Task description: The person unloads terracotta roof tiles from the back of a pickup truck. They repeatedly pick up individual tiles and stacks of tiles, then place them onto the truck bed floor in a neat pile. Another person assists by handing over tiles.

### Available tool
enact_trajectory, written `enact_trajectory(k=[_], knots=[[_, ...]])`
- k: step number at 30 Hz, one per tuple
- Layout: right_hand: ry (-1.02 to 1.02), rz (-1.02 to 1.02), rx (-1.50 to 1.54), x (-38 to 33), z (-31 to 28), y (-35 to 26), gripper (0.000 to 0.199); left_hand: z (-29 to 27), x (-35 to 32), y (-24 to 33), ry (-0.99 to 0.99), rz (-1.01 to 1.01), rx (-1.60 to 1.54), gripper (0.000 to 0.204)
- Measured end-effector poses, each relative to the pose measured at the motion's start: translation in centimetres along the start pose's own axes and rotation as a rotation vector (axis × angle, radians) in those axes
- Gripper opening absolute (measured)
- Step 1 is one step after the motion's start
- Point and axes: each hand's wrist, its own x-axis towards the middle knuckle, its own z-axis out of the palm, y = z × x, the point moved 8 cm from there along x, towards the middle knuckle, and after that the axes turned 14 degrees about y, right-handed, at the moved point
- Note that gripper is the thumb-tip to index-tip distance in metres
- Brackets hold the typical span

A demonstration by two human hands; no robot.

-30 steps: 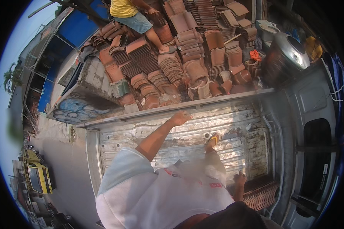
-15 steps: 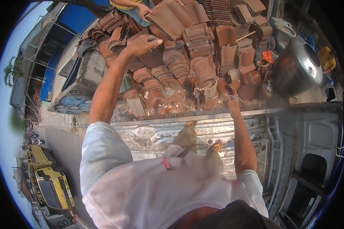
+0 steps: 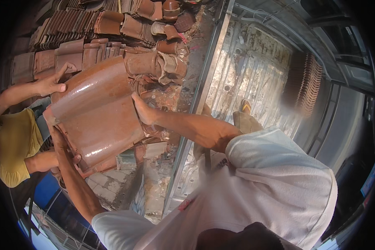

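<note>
A stack of glossy brown curved roof tiles (image 3: 98,114) is held up between both my hands. My left hand (image 3: 61,143) grips its lower left edge. My right hand (image 3: 141,109) presses on its right edge. Another person in a yellow shirt (image 3: 10,141) stands at the left; one of their hands (image 3: 50,83) rests on the stack's upper corner, the other (image 3: 73,160) is beneath it. I wear a white shirt, and my sandalled foot (image 3: 246,107) stands on the metal truck bed (image 3: 254,66).
A big pile of brown roof tiles (image 3: 112,29) fills the upper left, with broken pieces (image 3: 162,96) by the truck bed's edge. A row of tiles (image 3: 308,83) stands stacked on the bed at the right. Blue sheeting (image 3: 50,191) lies at the lower left.
The view has swung round. My hands, which were reaching out to the pile, now hold a stack of tiles, with the person in yellow close at the left.
</note>
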Motion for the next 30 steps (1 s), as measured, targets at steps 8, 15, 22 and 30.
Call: enact_trajectory(k=[8,15,22,30], knots=[[0.436,-0.071,-0.159,-15.1,-10.8,-7.3,0.079,6.2,-9.6,-10.9,-0.032,0.172,-0.052,0.078],[0.811,-0.187,-0.313,-37.6,-27.7,-10.9,0.080,28.7,-28.6,-23.9,-0.674,-0.117,0.064,0.085],[1.044,-0.219,-0.154,-63.0,-37.8,-4.9,0.072,43.8,-49.2,-28.6,-1.250,-0.068,0.425,0.073],[0.998,-0.171,0.136,-77.7,-46.2,-2.5,0.062,49.1,-64.8,-35.2,-1.466,-0.427,0.559,0.074]])
